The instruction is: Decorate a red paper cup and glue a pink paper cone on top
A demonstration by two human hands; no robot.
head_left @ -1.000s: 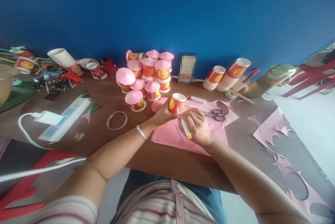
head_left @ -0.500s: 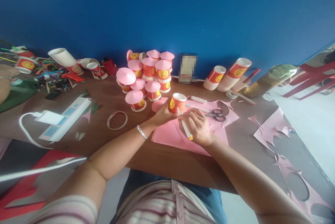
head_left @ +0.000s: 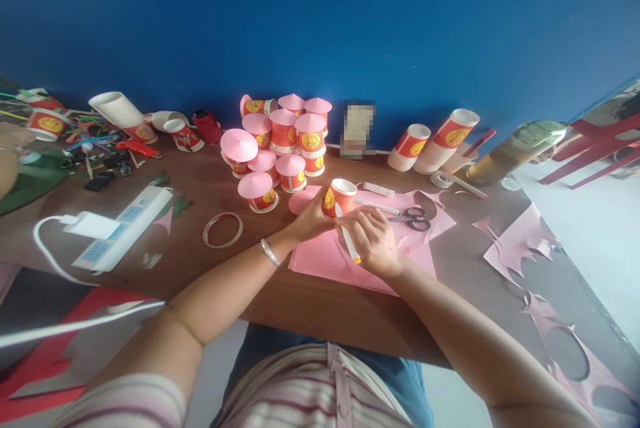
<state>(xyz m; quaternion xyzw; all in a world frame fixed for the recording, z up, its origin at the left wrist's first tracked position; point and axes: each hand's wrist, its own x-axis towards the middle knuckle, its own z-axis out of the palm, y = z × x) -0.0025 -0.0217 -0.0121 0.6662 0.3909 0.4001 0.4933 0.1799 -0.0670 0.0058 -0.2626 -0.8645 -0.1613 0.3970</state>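
Observation:
My left hand (head_left: 311,218) is wrapped round a red paper cup (head_left: 343,196) with yellow print, mouth up and slightly tilted. In my right hand (head_left: 373,238) is a slim white pen-like tool (head_left: 351,241) with a yellow end. Its pale tip meets the front of the cup wall or sits right beside it. I cannot make out the tool's exact kind. Pink paper sheets (head_left: 320,261) lie under both hands. Close by on the right are black-handled scissors (head_left: 416,219), a white stick (head_left: 379,206) and a small white tube (head_left: 379,189).
Several red cups with pink cone tops (head_left: 255,187) stand behind on the left. A power strip (head_left: 125,228) and a tape ring (head_left: 223,231) lie left. Stacked cups (head_left: 450,138), a tape roll (head_left: 443,179), a bottle (head_left: 515,151) and pink scraps (head_left: 517,241) are right.
My right hand has shifted slightly left, and the white tool with it is steeper, its yellow end moved left. My left hand still holds the cup in nearly the same place.

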